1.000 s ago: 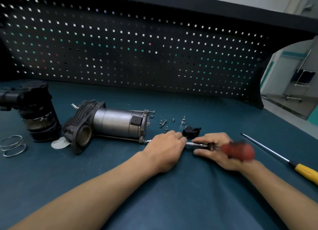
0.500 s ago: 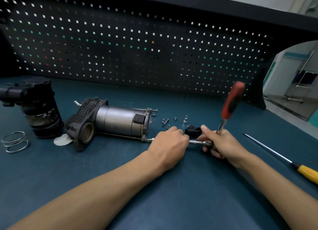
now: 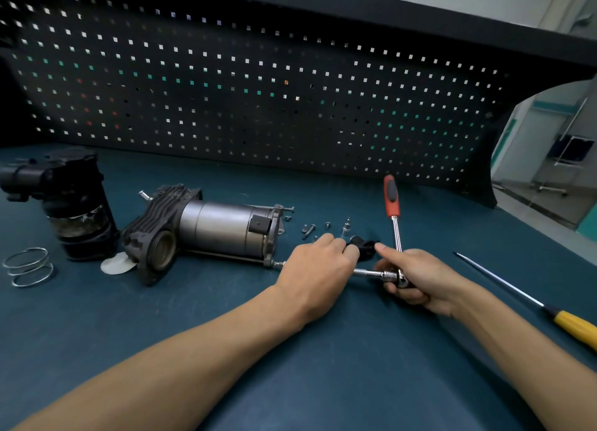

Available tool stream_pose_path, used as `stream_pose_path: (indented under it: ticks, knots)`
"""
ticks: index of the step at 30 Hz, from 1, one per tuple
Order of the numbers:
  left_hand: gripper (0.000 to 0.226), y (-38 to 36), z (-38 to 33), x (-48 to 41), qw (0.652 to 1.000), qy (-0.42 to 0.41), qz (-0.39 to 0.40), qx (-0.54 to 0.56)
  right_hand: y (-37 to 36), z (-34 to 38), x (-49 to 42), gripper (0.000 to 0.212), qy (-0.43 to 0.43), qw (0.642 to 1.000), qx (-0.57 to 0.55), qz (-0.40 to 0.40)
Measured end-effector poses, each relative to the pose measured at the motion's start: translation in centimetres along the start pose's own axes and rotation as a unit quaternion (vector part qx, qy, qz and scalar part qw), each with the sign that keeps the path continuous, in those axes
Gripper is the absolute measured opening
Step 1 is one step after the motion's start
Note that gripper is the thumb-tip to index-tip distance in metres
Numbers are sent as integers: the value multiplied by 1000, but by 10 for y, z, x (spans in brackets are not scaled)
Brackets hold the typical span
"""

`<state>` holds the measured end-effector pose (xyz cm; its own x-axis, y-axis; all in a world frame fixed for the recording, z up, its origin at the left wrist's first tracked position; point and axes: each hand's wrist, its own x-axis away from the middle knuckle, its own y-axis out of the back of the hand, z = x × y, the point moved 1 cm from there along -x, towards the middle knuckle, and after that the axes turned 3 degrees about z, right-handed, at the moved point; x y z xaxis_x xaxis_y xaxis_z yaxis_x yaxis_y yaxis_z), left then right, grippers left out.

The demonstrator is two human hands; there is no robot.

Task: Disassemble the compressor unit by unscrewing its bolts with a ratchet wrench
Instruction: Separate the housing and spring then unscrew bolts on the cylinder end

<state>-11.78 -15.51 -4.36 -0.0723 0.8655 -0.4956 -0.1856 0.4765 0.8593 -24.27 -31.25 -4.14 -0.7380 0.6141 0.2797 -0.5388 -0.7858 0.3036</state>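
Observation:
The compressor unit (image 3: 223, 229), a grey metal cylinder with a black ribbed head, lies on its side on the green mat. A ratchet wrench (image 3: 392, 201) with a red handle points up and away; its chrome extension bar (image 3: 371, 273) runs left to a bolt at the unit's lower right flange. My left hand (image 3: 318, 269) grips the extension bar near the flange. My right hand (image 3: 416, 277) grips the ratchet head, thumb stretched toward a small black part (image 3: 363, 246).
Several loose bolts (image 3: 308, 230) and a socket bit (image 3: 346, 227) lie behind my hands. A yellow-handled screwdriver (image 3: 529, 300) lies at the right. A black cylindrical part (image 3: 76, 204), a wire spring (image 3: 29, 266) and a white disc (image 3: 116, 264) sit at the left. A pegboard (image 3: 258, 91) stands behind.
The red ratchet handle swung up from lying flat by my right hand to standing nearly upright. My right hand shifted onto the ratchet head. My left hand stayed on the bar.

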Motion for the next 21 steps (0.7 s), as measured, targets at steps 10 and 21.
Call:
stream_pose_path:
  ticks: [10, 21]
  knots:
    - [25, -16, 8, -4, 994, -52, 79, 49, 5, -12, 4, 5, 274, 940, 204, 5]
    - [15, -6, 5, -5, 991, 13, 126, 43, 2, -13, -1, 17, 339, 918, 197, -51]
